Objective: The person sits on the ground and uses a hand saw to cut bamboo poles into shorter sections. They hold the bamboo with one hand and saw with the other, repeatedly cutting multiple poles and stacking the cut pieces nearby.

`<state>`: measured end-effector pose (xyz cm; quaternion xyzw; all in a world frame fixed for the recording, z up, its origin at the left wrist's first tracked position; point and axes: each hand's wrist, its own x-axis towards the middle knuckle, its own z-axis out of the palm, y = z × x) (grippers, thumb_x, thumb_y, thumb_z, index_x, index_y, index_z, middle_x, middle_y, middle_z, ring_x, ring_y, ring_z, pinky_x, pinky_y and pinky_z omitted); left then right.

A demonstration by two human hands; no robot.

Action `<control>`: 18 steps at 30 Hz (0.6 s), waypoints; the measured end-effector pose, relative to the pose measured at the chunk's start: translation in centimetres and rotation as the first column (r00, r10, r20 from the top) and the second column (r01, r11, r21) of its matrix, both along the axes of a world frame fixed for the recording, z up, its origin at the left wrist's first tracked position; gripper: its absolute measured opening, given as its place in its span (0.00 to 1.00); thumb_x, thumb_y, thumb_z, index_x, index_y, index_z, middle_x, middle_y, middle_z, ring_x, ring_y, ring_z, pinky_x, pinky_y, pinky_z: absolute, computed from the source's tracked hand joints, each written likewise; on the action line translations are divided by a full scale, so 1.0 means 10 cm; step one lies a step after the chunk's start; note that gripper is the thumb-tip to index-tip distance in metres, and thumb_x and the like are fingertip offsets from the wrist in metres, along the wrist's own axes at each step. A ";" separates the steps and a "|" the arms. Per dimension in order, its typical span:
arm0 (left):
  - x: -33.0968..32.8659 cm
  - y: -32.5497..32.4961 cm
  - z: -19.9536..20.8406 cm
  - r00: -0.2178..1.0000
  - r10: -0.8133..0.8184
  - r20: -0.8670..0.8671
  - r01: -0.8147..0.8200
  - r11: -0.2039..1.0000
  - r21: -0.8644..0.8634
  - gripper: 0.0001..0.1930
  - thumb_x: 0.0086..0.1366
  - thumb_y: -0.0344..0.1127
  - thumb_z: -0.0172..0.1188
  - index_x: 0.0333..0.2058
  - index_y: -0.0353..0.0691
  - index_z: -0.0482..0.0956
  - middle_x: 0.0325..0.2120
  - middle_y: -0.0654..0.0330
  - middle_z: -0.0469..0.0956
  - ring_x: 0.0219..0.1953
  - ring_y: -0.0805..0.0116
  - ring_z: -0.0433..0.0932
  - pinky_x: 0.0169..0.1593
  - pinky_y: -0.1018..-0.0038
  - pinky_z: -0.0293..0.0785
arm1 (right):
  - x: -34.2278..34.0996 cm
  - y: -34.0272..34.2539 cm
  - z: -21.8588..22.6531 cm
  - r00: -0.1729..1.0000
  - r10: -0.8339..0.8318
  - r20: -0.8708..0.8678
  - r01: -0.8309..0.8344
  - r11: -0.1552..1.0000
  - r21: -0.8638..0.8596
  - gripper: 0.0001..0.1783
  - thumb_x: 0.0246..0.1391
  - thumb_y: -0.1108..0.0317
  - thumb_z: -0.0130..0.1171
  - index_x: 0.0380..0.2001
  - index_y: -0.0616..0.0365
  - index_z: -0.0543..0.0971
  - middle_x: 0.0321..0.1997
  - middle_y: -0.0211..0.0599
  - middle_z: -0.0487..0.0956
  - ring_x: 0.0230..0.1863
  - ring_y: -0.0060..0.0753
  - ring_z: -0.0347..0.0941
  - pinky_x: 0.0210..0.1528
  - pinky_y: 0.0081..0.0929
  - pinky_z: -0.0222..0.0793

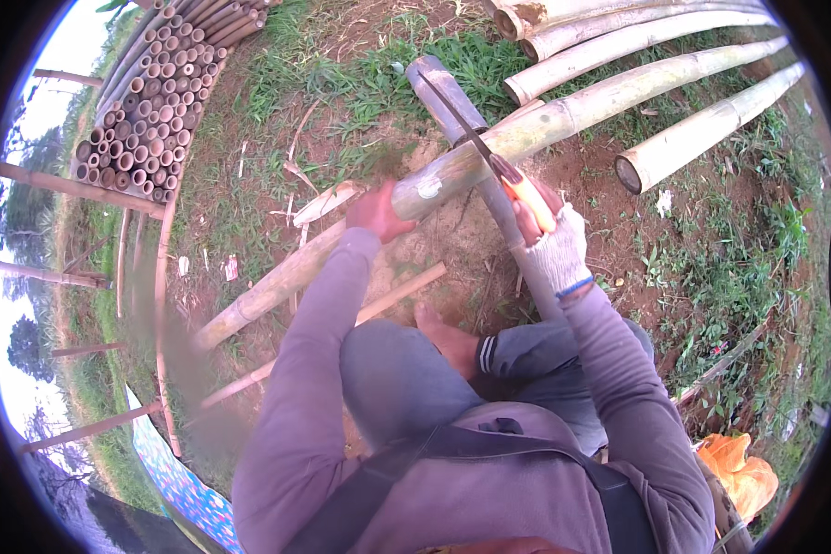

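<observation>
A long pale-green bamboo pole [452, 177] runs slantwise across the view, from lower left to upper right. My bare left hand [377, 214] grips it left of the middle, with the thumb along the near side. My right hand [556, 242], in a white knit glove with a blue cuff edge, is closed around the orange handle of a hand saw [526, 194]. The saw's dark blade lies across the pole, pointing away to the upper left. Beneath the pole is a bamboo support [505, 222]; how the blade's teeth meet the pole is too small to tell.
Several cut bamboo poles [674, 148] lie at the upper right. A large stack of bamboo pieces [148, 129] stands inside a rail frame [162, 314] at the left. A thin bamboo strip [402, 291] lies near my bare foot [448, 340]. An orange bag [739, 473] sits lower right.
</observation>
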<state>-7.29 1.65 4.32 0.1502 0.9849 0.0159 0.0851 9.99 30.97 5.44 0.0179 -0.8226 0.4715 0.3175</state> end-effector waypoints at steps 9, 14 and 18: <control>0.69 -0.21 -0.40 0.993 0.013 0.121 -0.017 0.999 0.035 0.54 0.51 0.62 0.81 0.73 0.48 0.68 0.60 0.47 0.83 0.59 0.45 0.84 0.63 0.55 0.80 | 2.39 0.24 0.06 0.910 0.081 0.407 -0.005 0.983 -0.185 0.28 0.67 0.67 0.62 0.65 0.72 0.76 0.61 0.57 0.85 0.61 0.52 0.85 0.67 0.40 0.77; 0.70 -0.11 -0.48 0.994 0.006 0.112 -0.014 0.997 0.075 0.54 0.51 0.61 0.81 0.73 0.48 0.69 0.61 0.48 0.82 0.61 0.45 0.82 0.65 0.54 0.79 | 1.15 0.00 -0.16 0.953 -0.027 0.303 0.027 1.000 0.006 0.24 0.70 0.64 0.65 0.62 0.71 0.79 0.55 0.54 0.88 0.54 0.46 0.88 0.60 0.40 0.80; 0.66 -0.12 -0.37 0.990 -0.001 0.138 -0.009 0.997 0.072 0.54 0.50 0.61 0.81 0.73 0.48 0.68 0.62 0.49 0.82 0.61 0.46 0.82 0.66 0.54 0.78 | 0.74 -0.11 0.10 0.958 0.023 0.287 0.026 0.986 -0.165 0.23 0.68 0.65 0.68 0.61 0.66 0.81 0.51 0.52 0.89 0.51 0.50 0.88 0.53 0.40 0.81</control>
